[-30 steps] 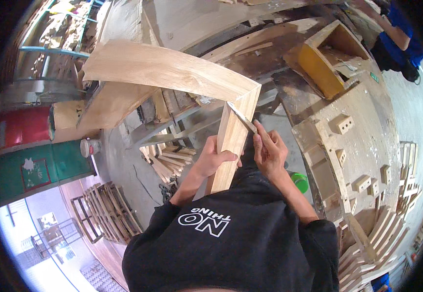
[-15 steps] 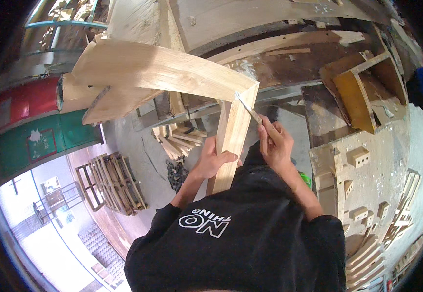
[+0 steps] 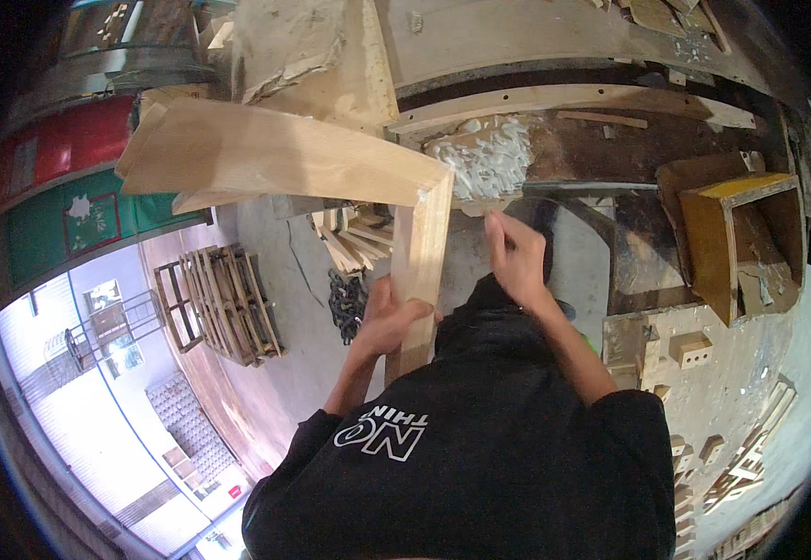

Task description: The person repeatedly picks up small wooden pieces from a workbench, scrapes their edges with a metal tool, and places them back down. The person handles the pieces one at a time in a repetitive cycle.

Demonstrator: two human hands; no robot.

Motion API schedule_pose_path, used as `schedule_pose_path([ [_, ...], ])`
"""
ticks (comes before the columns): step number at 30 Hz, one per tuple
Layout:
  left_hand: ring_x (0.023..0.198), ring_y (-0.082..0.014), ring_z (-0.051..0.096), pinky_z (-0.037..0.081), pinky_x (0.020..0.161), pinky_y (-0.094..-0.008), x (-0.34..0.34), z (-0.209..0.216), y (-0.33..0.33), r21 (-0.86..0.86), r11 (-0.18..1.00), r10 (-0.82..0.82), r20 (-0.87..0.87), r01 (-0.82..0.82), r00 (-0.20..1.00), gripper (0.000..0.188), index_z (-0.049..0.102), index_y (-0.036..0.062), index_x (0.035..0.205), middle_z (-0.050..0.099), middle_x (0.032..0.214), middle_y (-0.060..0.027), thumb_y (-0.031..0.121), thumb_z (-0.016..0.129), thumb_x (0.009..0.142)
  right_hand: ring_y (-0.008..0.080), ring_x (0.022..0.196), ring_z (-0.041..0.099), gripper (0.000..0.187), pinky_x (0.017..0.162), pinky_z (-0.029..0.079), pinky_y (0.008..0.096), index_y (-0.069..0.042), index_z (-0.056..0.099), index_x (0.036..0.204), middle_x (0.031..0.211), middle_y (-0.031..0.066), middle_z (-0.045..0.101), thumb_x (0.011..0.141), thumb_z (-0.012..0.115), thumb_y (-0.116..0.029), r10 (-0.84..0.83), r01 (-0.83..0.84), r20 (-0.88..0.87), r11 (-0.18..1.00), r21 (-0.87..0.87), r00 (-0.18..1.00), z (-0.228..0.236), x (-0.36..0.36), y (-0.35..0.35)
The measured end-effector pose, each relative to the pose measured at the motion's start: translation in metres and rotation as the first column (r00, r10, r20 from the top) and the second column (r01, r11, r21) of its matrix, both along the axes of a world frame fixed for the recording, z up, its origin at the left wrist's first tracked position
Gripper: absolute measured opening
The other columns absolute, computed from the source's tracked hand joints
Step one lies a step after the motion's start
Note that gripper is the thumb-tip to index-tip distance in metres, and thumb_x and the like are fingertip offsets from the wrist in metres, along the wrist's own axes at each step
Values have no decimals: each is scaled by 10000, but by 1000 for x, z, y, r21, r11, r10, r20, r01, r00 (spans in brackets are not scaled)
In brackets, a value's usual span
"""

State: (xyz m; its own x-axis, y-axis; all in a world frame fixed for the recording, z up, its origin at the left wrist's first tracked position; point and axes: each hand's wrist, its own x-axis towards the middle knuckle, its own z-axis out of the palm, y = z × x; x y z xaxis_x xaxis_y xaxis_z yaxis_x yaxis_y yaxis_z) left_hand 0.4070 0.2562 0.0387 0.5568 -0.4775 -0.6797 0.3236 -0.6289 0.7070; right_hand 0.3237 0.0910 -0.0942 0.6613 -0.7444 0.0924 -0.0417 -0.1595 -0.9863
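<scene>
Left grip (image 3: 391,317) is wrapped round the lower leg of an L-shaped wooden frame (image 3: 368,168), thumb across its face, mitred corner sticking out beyond. The wood's pale, smooth and straight-edged; the right grip (image 3: 520,257) is curled, can't tell if it's pinching anything, with a gap to that leg, near a board covered in lumpy white smears (image 3: 482,159).

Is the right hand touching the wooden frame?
No, the right hand is to the right of the wooden frame, with a visible gap between them.
</scene>
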Motion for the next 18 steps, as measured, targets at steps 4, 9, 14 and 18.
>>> schedule_pose_path([
  [4,744,-264,684,566,657,-356,-3,1,6,-68,997,46,-42,-49,998,398,558,-84,1090,653,910,-165,13,615,708,257,581,555,219,593,456,339,26,658,940,678,175,585,944,559,-168,-20,72,-271,981,182,962,-37,12,-35],
  [9,774,-225,684,540,689,-332,-8,-1,-4,-38,996,81,44,-79,996,315,584,-95,1046,676,871,-156,8,610,749,416,719,624,262,662,472,443,30,655,868,731,237,630,909,580,-218,9,99,-604,984,145,797,-85,1,-64],
  [14,804,-182,671,524,744,-318,-10,8,-9,-49,983,-172,101,177,980,320,606,-42,1094,690,923,-102,49,637,789,413,735,629,349,678,470,465,25,656,819,724,219,649,933,536,-282,-24,120,-582,985,127,813,-85,-34,-58],
  [18,818,-168,663,512,771,-297,-14,20,-8,-35,972,-222,197,233,955,305,616,-29,1094,689,919,-86,171,651,866,332,615,617,412,638,465,436,5,655,761,649,172,625,965,492,-313,14,183,-593,945,270,805,-46,-62,-58],
])
